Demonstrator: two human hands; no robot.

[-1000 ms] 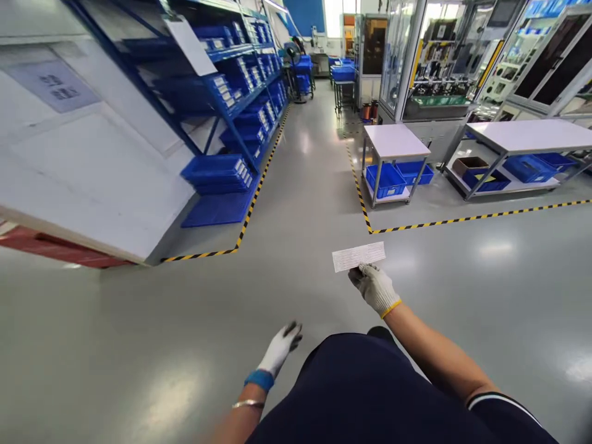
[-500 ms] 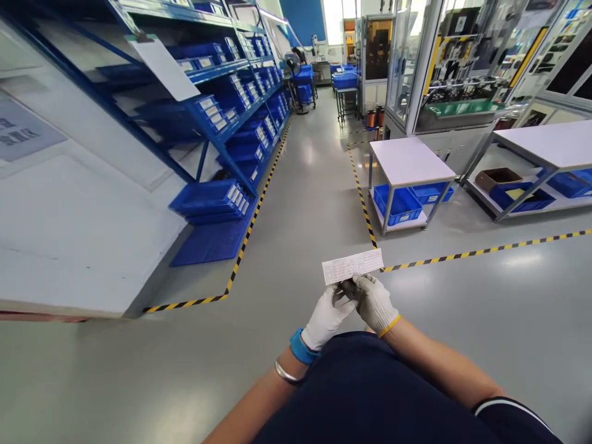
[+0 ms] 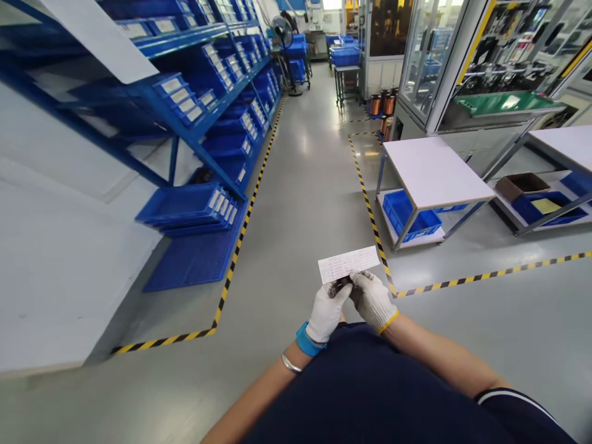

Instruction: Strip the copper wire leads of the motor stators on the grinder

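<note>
A white paper slip (image 3: 348, 264) with small print is held up in front of my body, tilted slightly up to the right. My left hand (image 3: 326, 311), in a white glove with dark-stained fingertips, is closed at the slip's lower edge, round a small dark object (image 3: 341, 283). My right hand (image 3: 372, 298), in a white glove with a yellow cuff, pinches the slip's lower edge. The dark object lies between the two hands, mostly hidden by the fingers.
Blue shelving (image 3: 194, 129) with blue bins stands on the left, above stacked blue trays (image 3: 189, 206). On the right are a white table (image 3: 435, 169), a second table (image 3: 567, 145) and a machine (image 3: 499, 105). Yellow-black floor tape (image 3: 231, 271) borders the aisle.
The shelves, tables and machine appear nearer and larger. Both hands remain together on the slip, which sits slightly further left in view.
</note>
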